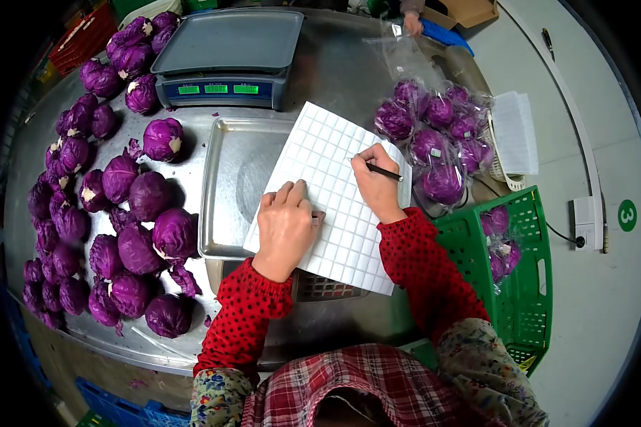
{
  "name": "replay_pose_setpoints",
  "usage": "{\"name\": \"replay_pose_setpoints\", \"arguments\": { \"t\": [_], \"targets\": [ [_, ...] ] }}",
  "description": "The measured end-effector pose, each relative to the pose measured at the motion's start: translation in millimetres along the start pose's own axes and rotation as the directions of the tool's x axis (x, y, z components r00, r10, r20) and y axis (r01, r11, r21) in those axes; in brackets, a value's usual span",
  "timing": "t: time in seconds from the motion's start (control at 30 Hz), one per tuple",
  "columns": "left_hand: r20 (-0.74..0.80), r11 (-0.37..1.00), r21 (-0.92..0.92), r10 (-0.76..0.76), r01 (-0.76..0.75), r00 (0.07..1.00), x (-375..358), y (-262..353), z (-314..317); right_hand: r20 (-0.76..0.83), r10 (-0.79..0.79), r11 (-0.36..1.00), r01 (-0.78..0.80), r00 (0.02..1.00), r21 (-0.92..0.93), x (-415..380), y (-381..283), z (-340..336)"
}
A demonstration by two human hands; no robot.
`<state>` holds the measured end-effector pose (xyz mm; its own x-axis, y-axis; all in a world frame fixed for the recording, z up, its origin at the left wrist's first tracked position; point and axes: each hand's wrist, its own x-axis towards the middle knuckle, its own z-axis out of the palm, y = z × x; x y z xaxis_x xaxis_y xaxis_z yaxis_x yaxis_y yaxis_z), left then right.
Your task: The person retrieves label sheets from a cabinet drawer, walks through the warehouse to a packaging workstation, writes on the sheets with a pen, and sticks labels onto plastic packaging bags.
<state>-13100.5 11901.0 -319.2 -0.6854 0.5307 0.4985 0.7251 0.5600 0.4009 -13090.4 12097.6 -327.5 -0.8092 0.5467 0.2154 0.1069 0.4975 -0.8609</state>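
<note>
A white sheet divided into a grid of small rectangles [320,146] lies aslant over a metal tray [217,178]. My left hand [286,229] rests on the sheet's left side, fingers laid out on the paper. A small dark thing shows beside its thumb, too little of it to name. Over the sheet's upper right part, my right hand [377,186] grips a black pen [383,171], its tip close to the paper. Faint marks near the tip are too small to read.
Many purple cabbages [149,196] cover the table's left side. A digital scale [224,57] stands behind the tray. Bagged cabbages [434,146] lie at right, near a green crate [530,285] holding more. Another person's hand [412,23] shows at the far edge.
</note>
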Motion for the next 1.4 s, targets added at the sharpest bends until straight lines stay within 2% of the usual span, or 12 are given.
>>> {"name": "replay_pose_setpoints", "arguments": {
  "t": [0.13, 0.2, 0.27, 0.47, 0.67, 0.8, 0.9, 1.03, 1.13, 1.2, 1.33, 1.4],
  "targets": [
    [0.059, 0.999, -0.004, -0.038, 0.039, 0.997, 0, 1, -2, -0.014, 0.001, 0.998, 0.000, 1.000, 0.058, 3, 2, 4],
    [-0.009, 1.000, -0.008, -0.007, 0.007, 1.000, 0, 1, 0, -0.034, -0.001, 0.994, 0.005, 0.999, 0.106, 3, 2, 6],
    [-0.016, 1.000, -0.005, -0.006, 0.006, 1.000, -1, 2, 1, 0.012, -0.073, 0.997, 0.072, 0.997, 0.016, 3, 0, 7],
    [-0.007, 1.000, -0.003, -0.020, 0.020, 1.000, -2, 2, 2, 0.054, -0.055, 0.997, 0.057, 0.997, -0.053, 2, 1, 1],
    [0.009, 1.000, -0.008, -0.027, 0.027, 1.000, -2, 1, -1, -0.049, -0.009, 1.000, 0.010, 0.999, 0.030, 4, 0, -3],
    [0.010, 0.999, -0.015, -0.031, 0.032, 0.999, -2, 1, -1, 0.065, -0.005, 1.000, 0.006, 0.998, -0.021, 4, 2, -7],
    [-0.010, 1.000, -0.008, -0.019, 0.019, 1.000, -3, 0, 1, 0.008, 0.003, 1.000, -0.002, 1.000, -0.027, 5, 3, -7],
    [-0.015, 1.000, -0.012, -0.016, 0.016, 1.000, -3, 1, -2, 0.045, 0.019, 0.999, -0.018, 0.999, -0.030, 3, 0, -6],
    [0.019, 0.999, -0.016, -0.031, 0.032, 0.999, -2, 1, -2, 0.009, -0.034, 0.999, 0.034, 0.999, -0.014, 2, 3, -5],
    [0.001, 1.000, -0.006, -0.024, 0.024, 1.000, -3, 1, -1, 0.017, 0.054, 0.995, -0.055, 0.998, 0.078, -5, -1, -2],
    [0.041, 0.999, -0.014, -0.042, 0.042, 0.998, -4, 1, -2, 0.029, 0.007, 1.000, -0.007, 1.000, -0.010, -10, -4, 4],
    [-0.033, 1.000, 0.003, -0.017, 0.018, 0.999, -4, 0, 2, 0.027, -0.014, 1.000, 0.014, 1.000, -0.014, -11, 1, 7]
  ]
}}
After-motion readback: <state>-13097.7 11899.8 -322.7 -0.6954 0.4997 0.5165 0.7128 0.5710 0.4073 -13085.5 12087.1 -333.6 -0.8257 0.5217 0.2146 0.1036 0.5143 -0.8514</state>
